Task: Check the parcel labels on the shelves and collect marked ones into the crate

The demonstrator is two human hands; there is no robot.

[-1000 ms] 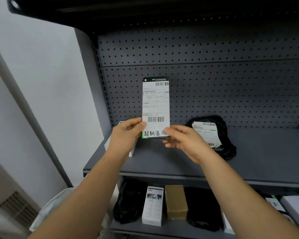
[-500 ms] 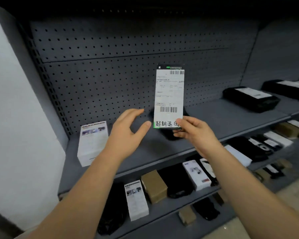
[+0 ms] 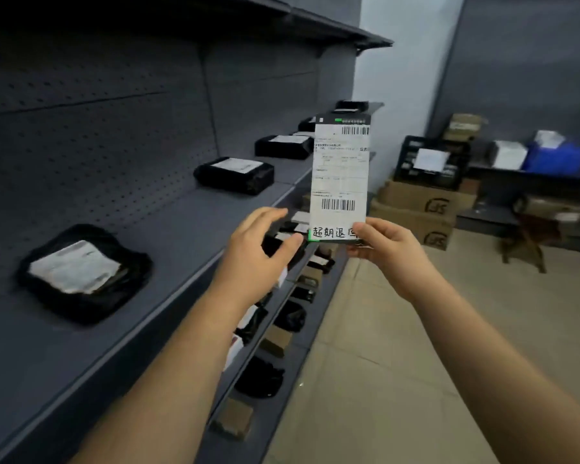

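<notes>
The right hand [image 3: 387, 244] is pinching the bottom edge of the labelled parcel [image 3: 340, 179], holding it upright in front of the shelves [image 3: 188, 226]. The left hand [image 3: 258, 254] is hanging just beside it with fingers loose, not touching. Label's small print is blurring out; only the handwritten marks and 2 barcodes are reading. Tiled floor [image 3: 432, 329] is lying open to the right.

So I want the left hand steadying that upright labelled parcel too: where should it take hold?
Probably the bottom left corner of the labelled parcel, coming in from the left. The right hand pinches only the bottom right corner, and the open left hand is already level with that edge.
</notes>
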